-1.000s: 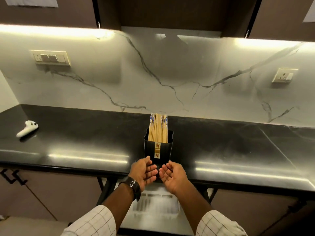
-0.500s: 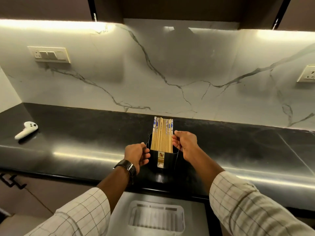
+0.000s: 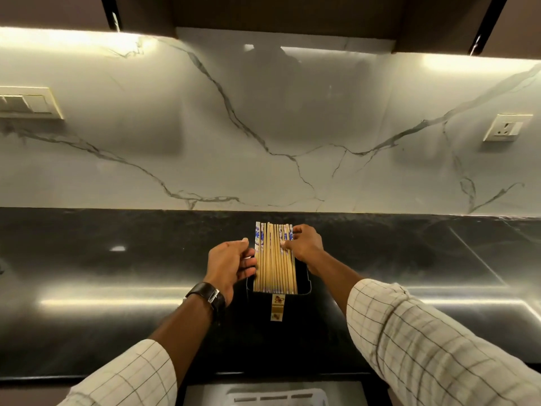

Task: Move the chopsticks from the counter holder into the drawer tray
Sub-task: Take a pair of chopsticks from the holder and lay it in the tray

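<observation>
You face a white marble backsplash veined in grey. At its left edge you have a cream switch plate, and toward its right a wall socket. Above it hang dark cabinets with lit strips beneath. Below it runs the glossy black desk.

No legible text; small sticker on black holder unreadable.

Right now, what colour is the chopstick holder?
The holder is black; the head view shows it best.
</observation>
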A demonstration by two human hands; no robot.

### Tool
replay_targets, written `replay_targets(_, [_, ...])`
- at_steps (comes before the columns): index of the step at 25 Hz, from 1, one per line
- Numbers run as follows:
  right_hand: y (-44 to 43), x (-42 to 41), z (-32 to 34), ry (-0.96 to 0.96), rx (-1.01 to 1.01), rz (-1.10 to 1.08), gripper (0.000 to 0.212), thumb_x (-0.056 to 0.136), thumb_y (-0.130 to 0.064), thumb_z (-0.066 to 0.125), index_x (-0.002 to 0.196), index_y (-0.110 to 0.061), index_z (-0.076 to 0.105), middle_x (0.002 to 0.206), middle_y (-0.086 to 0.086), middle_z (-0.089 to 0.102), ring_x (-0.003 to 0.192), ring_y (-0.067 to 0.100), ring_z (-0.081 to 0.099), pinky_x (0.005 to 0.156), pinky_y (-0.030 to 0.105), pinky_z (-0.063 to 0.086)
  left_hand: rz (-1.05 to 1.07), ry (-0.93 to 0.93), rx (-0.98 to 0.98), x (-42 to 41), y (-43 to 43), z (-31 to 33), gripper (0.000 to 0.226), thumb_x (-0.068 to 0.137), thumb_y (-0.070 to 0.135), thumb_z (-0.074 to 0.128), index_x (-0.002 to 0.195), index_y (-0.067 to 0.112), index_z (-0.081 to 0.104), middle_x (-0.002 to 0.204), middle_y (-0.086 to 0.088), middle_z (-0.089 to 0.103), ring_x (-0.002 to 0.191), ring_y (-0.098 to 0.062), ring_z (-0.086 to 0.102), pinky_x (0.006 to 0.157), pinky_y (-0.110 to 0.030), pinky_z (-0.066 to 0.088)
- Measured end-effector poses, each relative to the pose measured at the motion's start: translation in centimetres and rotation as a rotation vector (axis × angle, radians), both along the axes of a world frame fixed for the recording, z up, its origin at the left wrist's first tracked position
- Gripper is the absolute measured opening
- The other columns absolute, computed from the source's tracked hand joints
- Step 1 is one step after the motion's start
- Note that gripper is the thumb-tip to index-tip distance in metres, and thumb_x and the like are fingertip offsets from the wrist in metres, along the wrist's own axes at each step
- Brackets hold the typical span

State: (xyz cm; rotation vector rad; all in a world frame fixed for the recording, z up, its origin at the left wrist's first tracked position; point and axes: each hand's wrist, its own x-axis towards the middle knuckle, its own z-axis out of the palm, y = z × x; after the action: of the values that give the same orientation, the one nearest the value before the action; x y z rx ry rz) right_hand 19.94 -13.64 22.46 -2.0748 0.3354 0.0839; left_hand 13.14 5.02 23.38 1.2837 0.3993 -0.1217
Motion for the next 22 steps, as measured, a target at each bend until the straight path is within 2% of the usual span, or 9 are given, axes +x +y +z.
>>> replay_targets(4, [0.2, 1.3, -1.5, -0.013, 0.001, -0.092, 0.011, 0.091, -0.016, 0.074, 0.097, -0.018, 0.065, 0.094, 0.002, 0.075, 0.073, 0.009, 0.074, 0.071, 0.028, 0.063, -0.023, 0.001, -0.027, 0.7, -0.4, -1.1, 0.018, 0.099, 0.018, 0.061, 0.108, 0.006, 0.069, 0.095, -0.013, 0.075, 0.079, -0.022, 0.070, 0.071, -0.035, 0.062])
replay_targets(7, [0.3, 1.6, -2.2, -0.066, -0.025, -0.105, 0.008, 0.093, -0.017, 0.072, 0.090, -0.021, 0.066, 0.087, -0.001, 0.075, 0.076, 0.012, 0.076, 0.078, 0.036, 0.064, -0.016, 0.004, -0.041, 1.0, -0.4, -1.6, 0.018, 0.099, 0.017, 0.060, 0.109, 0.005, 0.068, 0.098, -0.014, 0.075, 0.082, -0.023, 0.069, 0.075, -0.037, 0.062])
replay_targets(9, [0.4, 1.6, -2.2, -0.099, -0.061, -0.090, 0.017, 0.094, -0.017, 0.071, 0.082, -0.026, 0.063, 0.085, -0.002, 0.074, 0.076, 0.011, 0.075, 0.078, 0.036, 0.064, -0.006, 0.007, -0.052, 1.1, -0.5, -1.8, 0.018, 0.100, 0.016, 0.059, 0.110, 0.004, 0.067, 0.101, -0.015, 0.075, 0.083, -0.024, 0.069, 0.077, -0.038, 0.062])
replay_targets(12, [0.3, 1.3, -1.8, -0.133, -0.078, -0.072, 0.007, 0.092, -0.019, 0.073, 0.090, -0.022, 0.067, 0.088, -0.001, 0.075, 0.075, 0.009, 0.075, 0.077, 0.034, 0.065, 0.009, -0.001, -0.058, 1.2, -1.2, -1.7, 0.017, 0.100, 0.013, 0.058, 0.110, 0.003, 0.068, 0.101, -0.018, 0.075, 0.079, -0.023, 0.068, 0.077, -0.037, 0.061])
replay_targets(14, [-0.1, 0.7, -1.4, -0.173, -0.073, -0.083, 0.010, 0.090, -0.021, 0.076, 0.098, -0.019, 0.070, 0.091, -0.001, 0.077, 0.075, 0.008, 0.075, 0.074, 0.032, 0.064, 0.008, -0.023, -0.050, 1.0, -1.8, -1.4, 0.017, 0.100, 0.011, 0.058, 0.111, 0.002, 0.067, 0.101, -0.020, 0.075, 0.078, -0.023, 0.068, 0.075, -0.037, 0.061])
replay_targets(17, [-0.4, -0.5, -0.3, -0.275, -0.081, -0.103, 0.013, 0.089, -0.022, 0.077, 0.099, -0.017, 0.072, 0.089, -0.003, 0.076, 0.073, 0.004, 0.072, 0.071, 0.026, 0.062, -0.008, -0.095, 0.005, 0.6, -2.5, -1.1, 0.015, 0.098, 0.007, 0.059, 0.109, 0.001, 0.068, 0.107, -0.025, 0.073, 0.081, -0.024, 0.067, 0.077, -0.038, 0.061])
replay_targets(19, [-0.4, -1.6, 1.1, -0.381, -0.083, -0.092, 0.012, 0.089, -0.023, 0.077, 0.099, -0.017, 0.073, 0.085, -0.005, 0.075, 0.074, 0.004, 0.072, 0.073, 0.027, 0.062, -0.052, -0.179, 0.128, 0.3, -3.2, -0.7, 0.016, 0.097, 0.007, 0.061, 0.111, 0.003, 0.068, 0.106, -0.023, 0.073, 0.085, -0.022, 0.069, 0.081, -0.039, 0.060])
replay_targets(22, [-0.2, -4.0, 4.3, -0.557, 0.059, -0.013, 0.012, 0.086, -0.024, 0.080, 0.095, -0.027, 0.073, 0.085, -0.011, 0.076, 0.080, 0.002, 0.075, 0.075, 0.019, 0.060, -0.210, -0.401, 0.390, -0.2, -4.8, 0.8, 0.031, 0.096, 0.014, 0.065, 0.127, 0.012, 0.064, 0.117, -0.005, 0.071, 0.104, -0.014, 0.069, 0.094, -0.036, 0.058])
